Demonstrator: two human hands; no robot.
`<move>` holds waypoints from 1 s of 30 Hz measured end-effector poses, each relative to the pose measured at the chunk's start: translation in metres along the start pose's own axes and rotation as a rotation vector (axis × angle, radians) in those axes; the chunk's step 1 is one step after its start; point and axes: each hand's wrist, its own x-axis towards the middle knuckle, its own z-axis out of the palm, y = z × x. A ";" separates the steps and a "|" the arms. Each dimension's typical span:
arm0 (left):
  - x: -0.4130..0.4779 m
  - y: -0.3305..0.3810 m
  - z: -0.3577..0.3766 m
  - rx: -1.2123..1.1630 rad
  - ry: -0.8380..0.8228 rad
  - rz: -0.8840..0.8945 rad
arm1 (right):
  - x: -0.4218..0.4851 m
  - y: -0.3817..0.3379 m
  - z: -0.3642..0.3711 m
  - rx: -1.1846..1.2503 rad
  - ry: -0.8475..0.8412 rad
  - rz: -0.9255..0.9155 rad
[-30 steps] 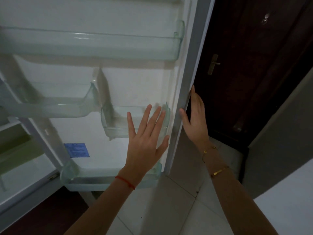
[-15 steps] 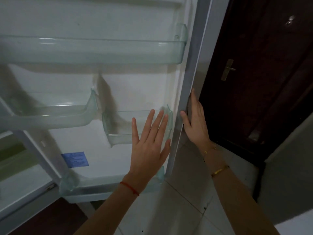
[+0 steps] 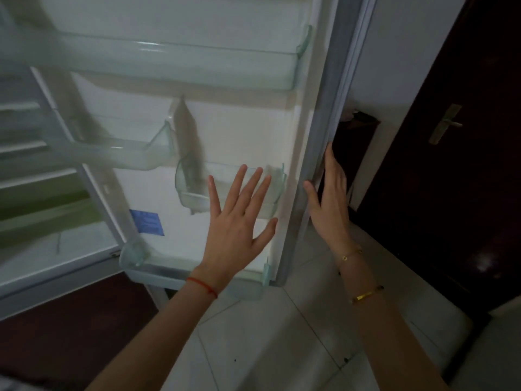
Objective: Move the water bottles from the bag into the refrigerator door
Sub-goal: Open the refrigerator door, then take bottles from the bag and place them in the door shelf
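The refrigerator door (image 3: 253, 131) stands open in front of me, its white inner face showing. It carries clear green-tinted shelves: a wide top bin (image 3: 174, 63), a left middle bin (image 3: 127, 153), a small right bin (image 3: 194, 198) and a bottom bin (image 3: 248, 289). All of them look empty. My left hand (image 3: 236, 221) is spread flat with fingers apart, in front of the small right bin. My right hand (image 3: 329, 198) rests on the door's outer edge (image 3: 318, 153), thumb on the inner side and fingers behind it. No bag and no water bottles are in view.
The fridge interior with white shelves (image 3: 33, 179) lies at the left. A dark wooden room door with a metal handle (image 3: 445, 125) stands at the right, close behind the fridge door. Pale floor tiles (image 3: 267, 348) run below my arms.
The fridge door has swung further right, toward the dark room door, with my right hand on its edge. My left hand stays spread in front of the small bin.
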 end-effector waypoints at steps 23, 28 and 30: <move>-0.167 0.015 -0.092 -0.292 -0.174 -0.381 | -0.144 -0.063 -0.022 0.331 -0.374 -0.119; -0.220 0.012 -0.128 -0.251 -0.160 -0.548 | -0.175 -0.083 -0.004 0.366 -0.533 -0.196; -0.241 0.011 -0.141 -0.231 -0.132 -0.622 | -0.185 -0.095 0.004 0.393 -0.607 -0.204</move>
